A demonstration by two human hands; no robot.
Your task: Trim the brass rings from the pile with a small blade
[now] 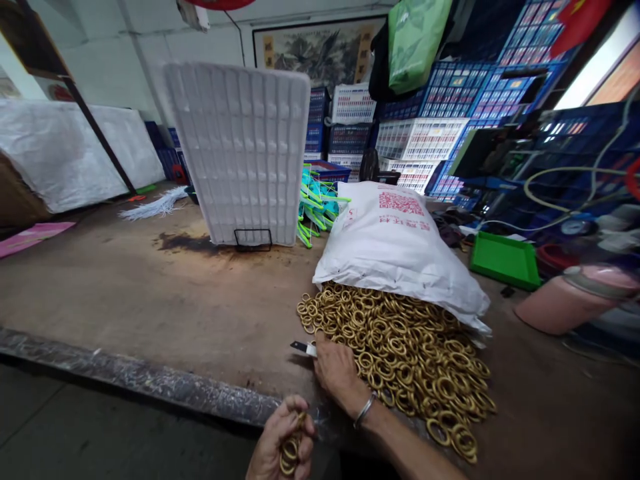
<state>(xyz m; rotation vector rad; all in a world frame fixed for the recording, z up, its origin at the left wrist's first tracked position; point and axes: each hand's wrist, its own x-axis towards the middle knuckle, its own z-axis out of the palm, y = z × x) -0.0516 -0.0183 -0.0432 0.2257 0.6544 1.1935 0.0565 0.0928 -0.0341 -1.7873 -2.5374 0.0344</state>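
Observation:
My left hand (283, 437) is curled around several gold rings (290, 455) just off the table's front edge. My right hand (336, 371), with a silver bracelet on its wrist, is closed on a utility knife (303, 348); its dark blade points left and only a bit of the white part shows. Just right of that hand spreads a large heap of gold rings (395, 340). They spill from the mouth of a white woven sack (387, 247) with red print, lying on its side. My right fingers are beside the heap's left edge.
A white ridged plastic tray (240, 153) stands upright in a black wire stand (253, 240) on the brown table (150, 300). Behind it lie green and teal pieces (320, 200). To the right are a green tray (505, 260) and a pink cylinder (575, 300). Stacked crates (420, 140) line the back.

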